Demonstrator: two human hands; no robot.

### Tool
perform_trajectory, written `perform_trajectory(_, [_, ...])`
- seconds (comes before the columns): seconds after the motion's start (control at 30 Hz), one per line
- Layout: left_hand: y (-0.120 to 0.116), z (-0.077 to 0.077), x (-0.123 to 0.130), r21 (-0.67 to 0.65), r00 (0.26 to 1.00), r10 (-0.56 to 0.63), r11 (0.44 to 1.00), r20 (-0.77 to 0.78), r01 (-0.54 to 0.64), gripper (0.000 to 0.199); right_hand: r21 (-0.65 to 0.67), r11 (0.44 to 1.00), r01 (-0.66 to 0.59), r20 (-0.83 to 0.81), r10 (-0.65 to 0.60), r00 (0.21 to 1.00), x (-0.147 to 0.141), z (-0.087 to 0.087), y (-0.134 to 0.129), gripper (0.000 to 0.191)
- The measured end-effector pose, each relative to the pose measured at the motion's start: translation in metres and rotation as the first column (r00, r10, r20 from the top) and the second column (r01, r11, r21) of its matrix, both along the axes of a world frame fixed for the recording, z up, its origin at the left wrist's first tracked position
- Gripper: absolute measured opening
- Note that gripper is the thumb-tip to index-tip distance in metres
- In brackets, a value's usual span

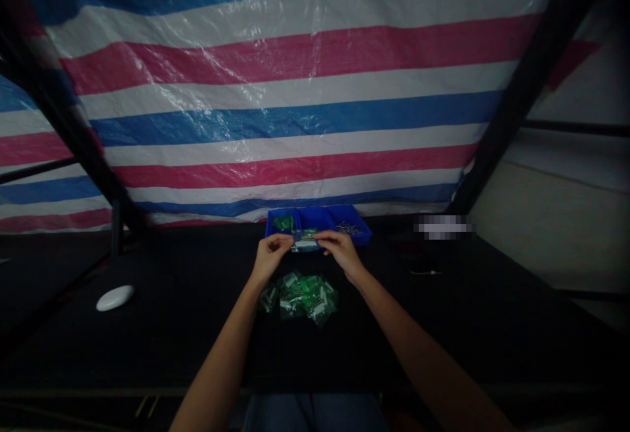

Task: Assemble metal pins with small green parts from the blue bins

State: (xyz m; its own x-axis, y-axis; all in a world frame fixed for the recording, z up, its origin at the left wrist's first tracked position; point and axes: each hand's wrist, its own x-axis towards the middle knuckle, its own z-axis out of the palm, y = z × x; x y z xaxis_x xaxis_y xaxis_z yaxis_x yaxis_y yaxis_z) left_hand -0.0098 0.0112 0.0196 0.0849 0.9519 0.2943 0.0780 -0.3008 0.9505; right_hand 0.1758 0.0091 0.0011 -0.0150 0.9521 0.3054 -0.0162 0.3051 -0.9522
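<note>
Between both hands, just in front of the blue divided tray (365,239), is a small clear plastic bag (304,243) with metal and white pieces inside. My left hand (270,255) pinches its left edge between thumb and fingers. On the opposite edge, my right hand (343,253) grips the bag with thumb and forefinger. A pile of similar bags (309,295) with green and white contents lies on the black table below the hands. The tray's left compartment holds green pieces (283,222), and its right one holds thin metal screws or pins (349,228); the bag partly covers the middle one.
A white computer mouse or similar oval object (115,298) lies on the table to the left. Towards the right are a dark phone-like object (424,266) and a blurred pale item (444,227). Striped plastic sheeting (295,117) hangs behind, between dark frame posts.
</note>
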Motion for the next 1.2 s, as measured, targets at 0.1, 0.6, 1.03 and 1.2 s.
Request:
perform_trajectory(0.1, [0.001,-0.002,0.000,-0.010,0.999,-0.037,0.999,0.039,0.038,0.025,0.009,1.000,-0.013,0.004,0.013,1.000,-0.001,0.001,-0.001,0.023])
perform_trajectory(0.6, [0.040,0.010,-0.047,0.201,0.845,0.407,0.912,-0.346,-0.357,0.024,0.357,0.870,0.339,0.719,-0.488,0.495,0.035,-0.007,0.008,0.032])
perform_trajectory(1.03, [0.069,0.034,-0.039,0.309,0.448,0.373,0.927,-0.813,-0.211,0.019,0.333,0.894,0.299,0.797,-0.436,0.418,0.038,-0.010,0.010,0.035])
perform_trajectory(1.2, [0.062,0.033,-0.043,0.358,0.537,0.423,0.906,-0.730,-0.227,0.021,0.324,0.900,0.290,0.808,-0.423,0.409,0.037,-0.007,0.008,0.034])
